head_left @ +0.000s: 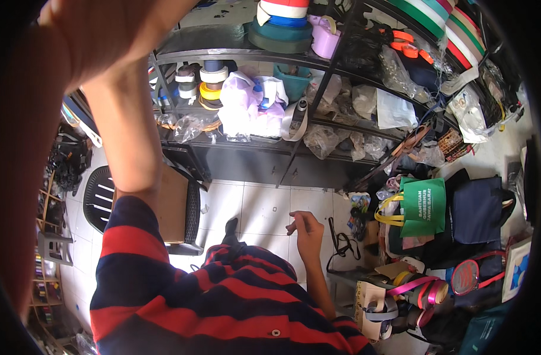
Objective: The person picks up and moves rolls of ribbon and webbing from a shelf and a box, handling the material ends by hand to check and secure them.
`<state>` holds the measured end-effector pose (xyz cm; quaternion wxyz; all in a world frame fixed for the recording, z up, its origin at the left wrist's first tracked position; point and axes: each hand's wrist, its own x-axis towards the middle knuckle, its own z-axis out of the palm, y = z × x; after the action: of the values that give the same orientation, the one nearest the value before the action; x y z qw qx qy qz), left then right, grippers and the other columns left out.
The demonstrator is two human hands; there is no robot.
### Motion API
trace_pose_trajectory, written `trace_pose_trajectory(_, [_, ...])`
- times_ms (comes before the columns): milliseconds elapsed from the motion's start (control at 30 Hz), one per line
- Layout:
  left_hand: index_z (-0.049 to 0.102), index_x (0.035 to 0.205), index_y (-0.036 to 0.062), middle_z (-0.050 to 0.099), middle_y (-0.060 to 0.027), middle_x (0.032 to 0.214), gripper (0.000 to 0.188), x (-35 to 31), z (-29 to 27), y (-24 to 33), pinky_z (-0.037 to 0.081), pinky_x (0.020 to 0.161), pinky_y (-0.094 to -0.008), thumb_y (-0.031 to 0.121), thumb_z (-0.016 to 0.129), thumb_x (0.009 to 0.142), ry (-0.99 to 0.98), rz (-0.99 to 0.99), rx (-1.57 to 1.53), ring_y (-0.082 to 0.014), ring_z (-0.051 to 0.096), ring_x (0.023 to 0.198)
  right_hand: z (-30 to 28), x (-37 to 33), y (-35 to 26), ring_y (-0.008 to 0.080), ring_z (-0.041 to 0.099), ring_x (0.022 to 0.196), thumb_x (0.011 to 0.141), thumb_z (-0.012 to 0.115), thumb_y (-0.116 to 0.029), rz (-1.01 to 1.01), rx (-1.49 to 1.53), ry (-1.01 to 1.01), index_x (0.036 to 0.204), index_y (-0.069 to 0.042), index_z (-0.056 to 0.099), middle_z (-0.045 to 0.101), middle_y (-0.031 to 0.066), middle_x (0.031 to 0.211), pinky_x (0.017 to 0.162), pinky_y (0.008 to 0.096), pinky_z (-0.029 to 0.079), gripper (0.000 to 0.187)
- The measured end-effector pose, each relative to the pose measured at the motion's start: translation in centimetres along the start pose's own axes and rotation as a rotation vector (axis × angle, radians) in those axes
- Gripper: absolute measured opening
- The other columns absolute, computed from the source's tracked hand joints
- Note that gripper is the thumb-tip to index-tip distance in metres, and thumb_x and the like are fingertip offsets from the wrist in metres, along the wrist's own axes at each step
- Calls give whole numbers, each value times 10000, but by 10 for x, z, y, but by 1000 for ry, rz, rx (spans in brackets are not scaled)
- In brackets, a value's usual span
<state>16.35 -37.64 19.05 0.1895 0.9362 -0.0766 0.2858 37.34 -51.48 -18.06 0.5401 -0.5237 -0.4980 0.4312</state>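
A black strap (341, 238) lies in a loose loop on the white tile floor (261, 204), near four o'clock from the middle of the view. Just beside it in view, toward nine o'clock, the right hand (306, 229) hangs with loosely curled fingers, apparently holding nothing. The left hand (99, 35) is raised at ten o'clock, very close to the lens and cut off by the edge; I cannot tell how its fingers stand or what it touches. Below that arm, at nine o'clock, is a black chair (95, 198) with a brown board (175, 204) beside it. The striped shirt (223, 307) fills six o'clock. At twelve, a black rack (205, 42) holds stacked rolls of ribbon (280, 38), a purple container (325, 41) and a pale bundle (238, 109). Past the strap, at three, are a green bag (423, 222) and a dark blue bag (477, 210).
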Motion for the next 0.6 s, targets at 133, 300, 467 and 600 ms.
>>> trace_pose_trajectory(133, [372,1375,78,425,-164,1318,954,10,7,-5,427,688,-308,675,657,688,2,-40,-4,-212,499,1009,-10,-5,3,110,582,561,933,530,-85,13,26,57,919,40,626,600,65,622,552,244,474,158])
trace_pose_trajectory(300, [407,1350,52,446,-163,1324,911,7,8,-2,419,766,-330,635,674,703,35,-100,-3,-230,490,1074,-9,0,2,114,577,558,945,507,-91,16,5,17,915,45,616,582,59,603,583,252,484,176])
trace_pose_trajectory(467, [443,1325,27,468,-162,1329,868,14,26,-19,411,843,-352,596,690,718,125,-51,-79,-248,482,1139,-18,-6,3,116,575,559,948,503,-95,46,-27,58,922,40,615,578,54,599,597,253,483,178])
trace_pose_trajectory(600, [471,1305,7,485,-160,1334,834,-20,72,-35,404,906,-369,564,704,730,376,0,-253,-262,476,1191,-18,-4,7,108,580,562,936,528,-90,9,3,87,931,35,621,597,56,615,563,246,473,156])
